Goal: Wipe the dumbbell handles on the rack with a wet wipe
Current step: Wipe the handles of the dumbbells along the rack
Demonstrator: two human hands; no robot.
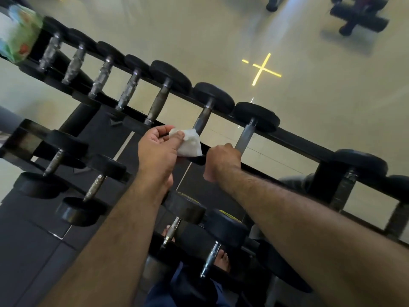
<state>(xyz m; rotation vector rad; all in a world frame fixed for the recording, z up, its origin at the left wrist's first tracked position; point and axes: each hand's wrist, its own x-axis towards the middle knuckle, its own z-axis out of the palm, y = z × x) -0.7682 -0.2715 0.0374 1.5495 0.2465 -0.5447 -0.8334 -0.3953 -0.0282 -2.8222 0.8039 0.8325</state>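
No readable brand or weight numbers anywhere. The wet wipe packet [16, 32] at top left, resting on the end of the top rack [298, 140], shows green, white and a red patch, but its print is blurred and the frame edge cuts it off. Two lower dumbbell heads carry a yellow mark [225, 212], too small to read.

Left hand [158, 149]: thumb and fingers pinched closed on a crumpled white wet wipe [189, 144], held against the near rail of the top rack, just at the lower end of a dumbbell handle [202, 120]. That handle's near head is hidden behind the wipe and hands.

Right hand [221, 161]: curled into a closed fist around the lower end of the neighbouring smooth handle [244, 136]; its fingers and the handle's near head are hidden from view.

Top row: further dumbbells run to the left, handles knurled and dull grey. Another dumbbell [347, 182] at far right is smeared by motion blur.

Lower rack [28, 138]: four dumbbells with bright chrome handles, partly covered by both forearms.

A bare foot [222, 260] and dark blue clothing [188, 291] show between the lower handles. Dark equipment [358, 16] at top right is blurred and cropped; a yellow cross [262, 68] glows on the pale floor.
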